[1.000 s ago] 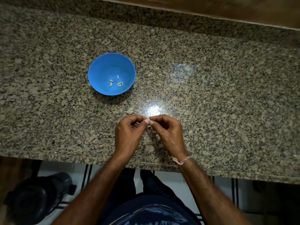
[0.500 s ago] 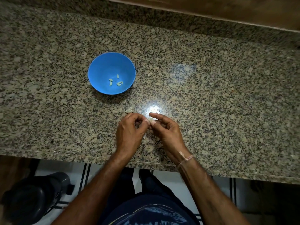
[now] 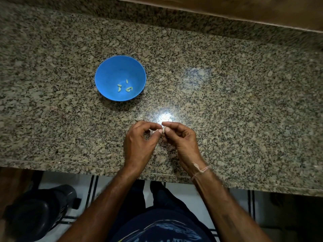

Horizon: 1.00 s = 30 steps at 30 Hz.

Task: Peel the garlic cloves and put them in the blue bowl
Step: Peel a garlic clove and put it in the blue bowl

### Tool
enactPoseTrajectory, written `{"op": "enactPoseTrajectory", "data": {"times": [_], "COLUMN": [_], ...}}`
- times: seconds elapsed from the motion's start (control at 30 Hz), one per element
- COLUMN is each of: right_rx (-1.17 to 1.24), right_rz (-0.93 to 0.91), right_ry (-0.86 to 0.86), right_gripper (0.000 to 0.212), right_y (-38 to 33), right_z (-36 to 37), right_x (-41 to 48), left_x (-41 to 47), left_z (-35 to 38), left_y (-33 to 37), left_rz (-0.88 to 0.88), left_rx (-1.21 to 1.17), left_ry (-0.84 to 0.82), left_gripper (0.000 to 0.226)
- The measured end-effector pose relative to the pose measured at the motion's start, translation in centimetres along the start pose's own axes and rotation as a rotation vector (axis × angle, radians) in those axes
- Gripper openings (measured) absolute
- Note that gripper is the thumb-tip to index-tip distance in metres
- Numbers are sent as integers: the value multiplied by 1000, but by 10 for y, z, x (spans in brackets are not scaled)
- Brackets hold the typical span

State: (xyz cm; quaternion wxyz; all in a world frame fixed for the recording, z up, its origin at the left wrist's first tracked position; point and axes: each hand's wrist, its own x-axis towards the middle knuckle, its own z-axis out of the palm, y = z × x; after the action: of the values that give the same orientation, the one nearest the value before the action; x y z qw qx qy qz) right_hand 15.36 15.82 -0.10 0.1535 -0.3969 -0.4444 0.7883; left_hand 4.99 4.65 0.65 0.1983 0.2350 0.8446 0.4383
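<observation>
Pale garlic clove point(image 3: 163, 130) pinched btwn L hand point(image 3: 139, 145) & R hand point(image 3: 184, 142); blue bowl point(image 3: 108, 74) apart

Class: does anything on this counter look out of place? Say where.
A pale scrap, probably garlic skin, lies loose on the counter, outside the blue bowl, beyond the left hand and right hand pinching a garlic clove.

Light from overhead burns 1 white glare spot point(image 3: 165, 117) into the polished counter point(image 3: 244, 119), a fainter reflection point(image 3: 197, 74) behind it. The bowl point(image 3: 104, 75) throws a soft shadow point(image 3: 125, 104) toward the near edge. Corners darken and smear, and the counter edge bows. The floor point(image 3: 70, 179) below is murky. The clove point(image 3: 163, 130) pinched between left hand point(image 3: 139, 142) and right hand point(image 3: 183, 140) looks soft.
</observation>
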Motion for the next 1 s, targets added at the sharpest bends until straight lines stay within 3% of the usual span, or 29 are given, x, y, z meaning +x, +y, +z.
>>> {"op": "enactPoseTrajectory", "data": {"times": [0.47,0.77,1.0], "right_rx": [-92,-243,-222], "right_rz": [-61,-145,-102], "right_ry": [-13,-27,-39], "right_gripper": [28,27,26], "right_y": [2,6,3], "right_z": [0,0,2], "right_x": [-3,-2,-2], "left_x": [5,7,8], "left_z": [-2,-5,-3], "left_y": [5,3,-1], "left_rz": [42,-20,-48], "left_rx": [258,247,159], "left_ry": [-16,-97,-135], "left_gripper": [12,10,7]}}
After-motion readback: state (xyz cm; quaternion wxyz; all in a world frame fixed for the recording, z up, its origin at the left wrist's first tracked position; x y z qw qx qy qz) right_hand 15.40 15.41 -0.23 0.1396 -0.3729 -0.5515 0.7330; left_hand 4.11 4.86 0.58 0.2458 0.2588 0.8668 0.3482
